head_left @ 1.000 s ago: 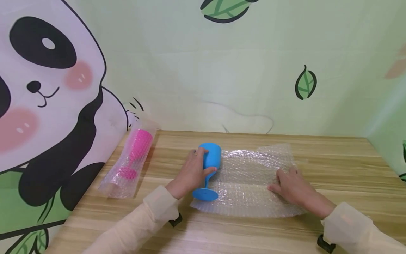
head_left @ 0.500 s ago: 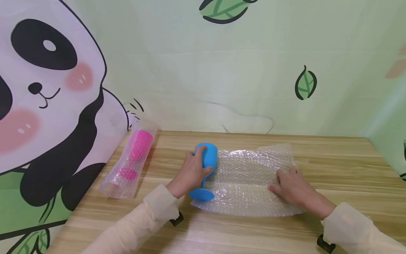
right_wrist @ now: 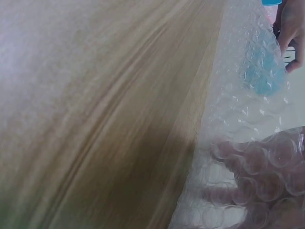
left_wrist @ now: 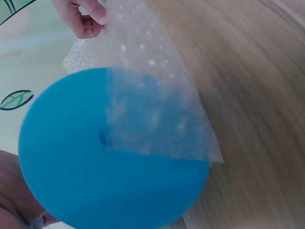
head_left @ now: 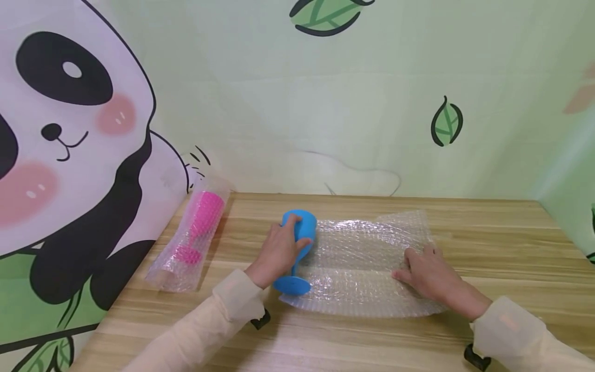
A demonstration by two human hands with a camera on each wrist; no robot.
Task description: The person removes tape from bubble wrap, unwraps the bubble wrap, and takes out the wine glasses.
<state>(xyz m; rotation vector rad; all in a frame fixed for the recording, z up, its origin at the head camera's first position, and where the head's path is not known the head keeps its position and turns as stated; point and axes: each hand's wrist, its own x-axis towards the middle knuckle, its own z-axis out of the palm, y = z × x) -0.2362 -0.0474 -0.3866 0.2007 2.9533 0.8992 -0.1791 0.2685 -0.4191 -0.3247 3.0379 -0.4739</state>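
Observation:
A blue goblet lies on the left end of a sheet of clear bubble wrap, its bowl away from me and its foot toward me. My left hand grips the bowl from the left, thumb and a finger over the blue side. In the left wrist view the goblet's round foot fills the middle, part of it behind a flap of wrap. At the sheet's right end, my right hand holds the wrap with curled fingers. Seen through the bubbles, those right fingers show in the right wrist view.
A pink goblet rolled in bubble wrap lies at the table's back left. The wood-grain table meets a green wall printed with leaves and a panda. Dark straps sit under both cuffs.
My left hand has slid the blue goblet a little to the left, toward the end of the wrap. The right hand has stayed in place on the sheet.

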